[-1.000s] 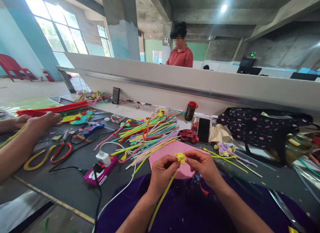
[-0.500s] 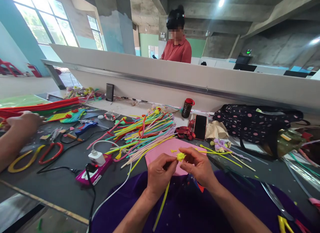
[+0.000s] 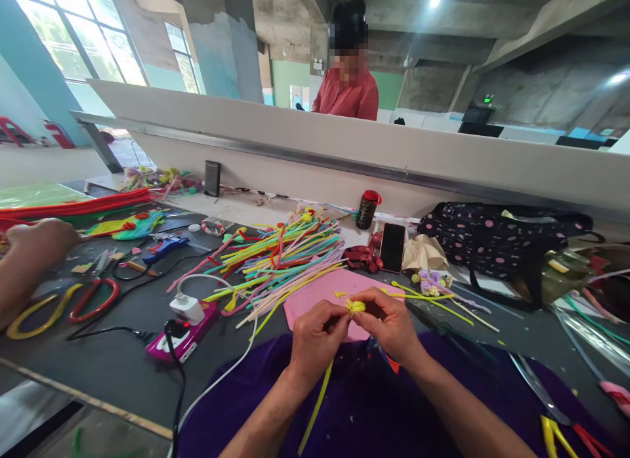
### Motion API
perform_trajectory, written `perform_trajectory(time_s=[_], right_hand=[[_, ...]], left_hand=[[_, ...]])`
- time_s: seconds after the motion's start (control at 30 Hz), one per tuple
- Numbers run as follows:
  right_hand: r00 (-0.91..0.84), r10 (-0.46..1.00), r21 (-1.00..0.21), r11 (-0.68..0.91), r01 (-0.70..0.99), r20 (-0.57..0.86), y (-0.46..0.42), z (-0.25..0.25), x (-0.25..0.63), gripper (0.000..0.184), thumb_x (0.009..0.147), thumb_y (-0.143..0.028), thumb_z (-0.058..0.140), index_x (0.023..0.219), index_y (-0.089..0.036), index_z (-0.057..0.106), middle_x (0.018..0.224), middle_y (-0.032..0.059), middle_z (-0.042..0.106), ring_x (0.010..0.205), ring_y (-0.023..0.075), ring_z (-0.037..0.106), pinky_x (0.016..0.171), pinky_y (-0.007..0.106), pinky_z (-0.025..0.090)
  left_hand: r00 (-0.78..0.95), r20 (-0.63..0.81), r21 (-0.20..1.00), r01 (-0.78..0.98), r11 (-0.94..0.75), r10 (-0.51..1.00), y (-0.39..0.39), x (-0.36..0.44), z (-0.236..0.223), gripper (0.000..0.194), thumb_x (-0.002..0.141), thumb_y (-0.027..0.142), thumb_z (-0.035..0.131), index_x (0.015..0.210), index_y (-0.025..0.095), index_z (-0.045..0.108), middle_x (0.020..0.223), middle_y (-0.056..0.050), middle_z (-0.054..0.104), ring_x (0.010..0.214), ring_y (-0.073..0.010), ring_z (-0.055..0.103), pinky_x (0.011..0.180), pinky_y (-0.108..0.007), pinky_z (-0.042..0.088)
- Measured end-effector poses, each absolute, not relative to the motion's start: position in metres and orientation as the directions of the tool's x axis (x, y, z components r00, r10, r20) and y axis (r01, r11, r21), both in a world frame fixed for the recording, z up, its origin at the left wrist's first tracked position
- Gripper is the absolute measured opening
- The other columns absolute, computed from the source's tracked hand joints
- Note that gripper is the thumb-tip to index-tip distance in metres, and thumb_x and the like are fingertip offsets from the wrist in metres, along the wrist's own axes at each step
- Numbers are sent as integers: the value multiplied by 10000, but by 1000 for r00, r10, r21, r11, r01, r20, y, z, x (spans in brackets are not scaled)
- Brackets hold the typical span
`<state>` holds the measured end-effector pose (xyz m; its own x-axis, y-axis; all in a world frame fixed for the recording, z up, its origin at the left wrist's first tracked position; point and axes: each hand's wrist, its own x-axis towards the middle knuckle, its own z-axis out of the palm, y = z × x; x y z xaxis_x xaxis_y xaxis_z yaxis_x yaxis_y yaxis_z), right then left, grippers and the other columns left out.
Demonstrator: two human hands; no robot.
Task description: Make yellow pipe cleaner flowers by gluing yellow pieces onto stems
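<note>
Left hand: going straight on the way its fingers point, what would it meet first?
The left hand would first meet the small yellow piece at its fingertips, then probably the right hand just beyond; depth is hard to judge from one view.

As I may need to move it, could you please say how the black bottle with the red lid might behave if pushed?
The bottle would probably tip if pushed high, being upright and taller than wide. Once down, its rounded body would likely roll.
</note>
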<state>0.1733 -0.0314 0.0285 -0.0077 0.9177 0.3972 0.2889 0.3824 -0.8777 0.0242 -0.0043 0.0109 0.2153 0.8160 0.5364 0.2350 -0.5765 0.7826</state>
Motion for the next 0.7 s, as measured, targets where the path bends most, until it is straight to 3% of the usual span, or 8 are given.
perform_trajectory(time_s=[0.13, 0.27, 0.4, 0.53, 0.7], right_hand=[[-9, 922, -879, 372, 297, 387, -31, 30, 173, 177, 737, -241, 608, 904, -183, 625, 787, 16, 567, 646, 122, 529, 548, 220, 424], [-22, 926, -871, 363, 330, 378, -32, 33, 177, 194, 735, -257, 611, 914, -183, 627, 796, 24, 581, 662, 130, 545, 566, 233, 437], [-36, 947, -890, 313, 331, 319, -31, 39, 189, 414, 725, -322, 621, 1110, -186, 550, 933, 59, 599, 650, 126, 550, 551, 246, 445], [37, 966, -925, 232, 301, 254, -29, 48, 202, 380, 767, -341, 574, 1108, -178, 537, 958, 69, 598, 680, 134, 562, 603, 275, 454], [-297, 946, -942, 210, 261, 129, -28, 53, 204, 527, 679, -289, 671, 1171, -210, 502, 972, 38, 562, 692, 118, 547, 599, 249, 447]], left_hand=[[240, 478, 823, 213, -526, 845, -4, 26, 12, 77, 732, 205, 582, 722, 177, 654, 648, -8, 626, 547, -95, 537, 525, -196, 397], [287, 328, 919, 126, -375, 900, -4, 27, 15, 67, 713, 210, 605, 711, 166, 655, 661, -13, 638, 584, -102, 555, 555, -195, 411], [364, 53, 997, -75, -27, 930, 0, 25, 17, 99, 682, 245, 640, 680, 147, 622, 562, 13, 592, 441, -57, 465, 416, -163, 332], [505, -174, 913, -239, 331, 845, 6, 20, 18, 160, 649, 276, 669, 666, 136, 593, 565, 0, 619, 342, -27, 396, 322, -148, 223], [695, -217, 846, -216, 488, 686, 9, 18, 14, 161, 621, 258, 681, 616, 117, 604, 455, 7, 574, 283, -11, 319, 303, -157, 160]])
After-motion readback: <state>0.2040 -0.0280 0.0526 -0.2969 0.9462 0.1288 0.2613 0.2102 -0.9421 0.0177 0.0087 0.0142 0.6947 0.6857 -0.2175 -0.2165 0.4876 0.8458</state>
